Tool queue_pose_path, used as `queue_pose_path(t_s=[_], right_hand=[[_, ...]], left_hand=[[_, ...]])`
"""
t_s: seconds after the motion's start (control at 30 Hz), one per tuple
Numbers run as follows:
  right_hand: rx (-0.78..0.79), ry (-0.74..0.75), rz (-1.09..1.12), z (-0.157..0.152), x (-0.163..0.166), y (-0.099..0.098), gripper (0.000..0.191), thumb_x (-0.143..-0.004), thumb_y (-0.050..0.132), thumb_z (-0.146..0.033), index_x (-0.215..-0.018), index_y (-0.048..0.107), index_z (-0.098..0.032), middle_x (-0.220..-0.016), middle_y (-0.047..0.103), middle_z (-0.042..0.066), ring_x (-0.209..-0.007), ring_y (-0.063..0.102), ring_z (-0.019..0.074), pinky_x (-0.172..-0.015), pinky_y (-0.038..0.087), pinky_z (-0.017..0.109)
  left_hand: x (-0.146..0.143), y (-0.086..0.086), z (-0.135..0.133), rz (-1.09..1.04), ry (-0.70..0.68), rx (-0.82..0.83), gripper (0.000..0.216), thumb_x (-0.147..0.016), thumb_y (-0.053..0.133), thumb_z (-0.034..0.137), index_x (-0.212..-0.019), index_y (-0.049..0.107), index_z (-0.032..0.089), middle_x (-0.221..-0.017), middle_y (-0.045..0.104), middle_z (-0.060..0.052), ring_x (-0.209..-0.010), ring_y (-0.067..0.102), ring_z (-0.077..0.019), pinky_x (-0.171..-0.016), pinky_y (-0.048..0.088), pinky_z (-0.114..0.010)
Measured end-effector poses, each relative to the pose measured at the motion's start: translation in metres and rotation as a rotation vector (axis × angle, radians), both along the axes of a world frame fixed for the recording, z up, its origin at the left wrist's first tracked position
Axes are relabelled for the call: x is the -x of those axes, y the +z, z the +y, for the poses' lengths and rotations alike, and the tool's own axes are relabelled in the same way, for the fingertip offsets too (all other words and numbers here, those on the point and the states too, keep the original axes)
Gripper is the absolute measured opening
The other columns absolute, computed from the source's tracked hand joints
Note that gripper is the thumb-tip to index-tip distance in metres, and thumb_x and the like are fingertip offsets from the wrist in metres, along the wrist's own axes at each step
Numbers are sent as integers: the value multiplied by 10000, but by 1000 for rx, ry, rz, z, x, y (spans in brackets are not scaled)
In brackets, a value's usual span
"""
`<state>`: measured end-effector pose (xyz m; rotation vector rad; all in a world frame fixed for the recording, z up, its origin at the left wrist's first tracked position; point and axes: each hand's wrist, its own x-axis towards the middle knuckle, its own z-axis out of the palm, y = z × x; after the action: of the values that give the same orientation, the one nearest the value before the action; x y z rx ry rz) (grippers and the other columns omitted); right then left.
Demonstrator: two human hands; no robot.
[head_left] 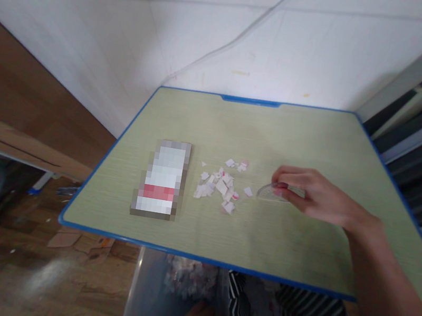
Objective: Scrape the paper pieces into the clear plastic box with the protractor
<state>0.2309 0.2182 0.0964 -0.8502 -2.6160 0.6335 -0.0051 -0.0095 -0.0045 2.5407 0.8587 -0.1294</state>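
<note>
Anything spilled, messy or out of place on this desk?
Yes: small white-and-pink torn paper scraps lie scattered loose on the green blue-edged tabletop, between a white-and-red rectangular pack and the right hand, which grips a clear semicircular plastic piece.

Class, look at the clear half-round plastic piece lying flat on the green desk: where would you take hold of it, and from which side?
Probably its right end, coming from the right, as the right hand does. The clear half-round plastic piece is thin and lies flat on the green blue-edged desk, so pinch its rim; the white paper scraps crowd its left.
</note>
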Motion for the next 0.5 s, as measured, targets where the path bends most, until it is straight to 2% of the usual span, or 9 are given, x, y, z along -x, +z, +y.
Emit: queue_pose_path(t_s=[0.13,0.33,0.5], right_hand=[[-20,-13,46,-2,5,0,223,-950,439,-251,-823,601,-164,-786,601,67,-714,557,162,-643,415,287],[8,2,-16,-2,5,1,243,-951,433,-258,-798,597,-165,-809,563,61,-717,545,160,-649,414,300],[145,61,-8,-4,-5,9,231,-927,453,-202,-750,598,-170,-755,560,35,-660,533,134,-610,404,284]], left_hand=[[1,-5,-2,-41,4,-39,412,-936,584,303,-1312,418,322,-874,646,-33,-733,641,-229,-649,502,-299],[2,-15,-5,-68,10,-76,443,-927,595,303,-1321,393,332,-813,631,-15,-688,629,-218,-629,503,-297],[0,-12,-3,-32,-17,-65,444,-901,648,320,-1286,427,331,-767,629,-3,-648,625,-208,-643,511,-304]])
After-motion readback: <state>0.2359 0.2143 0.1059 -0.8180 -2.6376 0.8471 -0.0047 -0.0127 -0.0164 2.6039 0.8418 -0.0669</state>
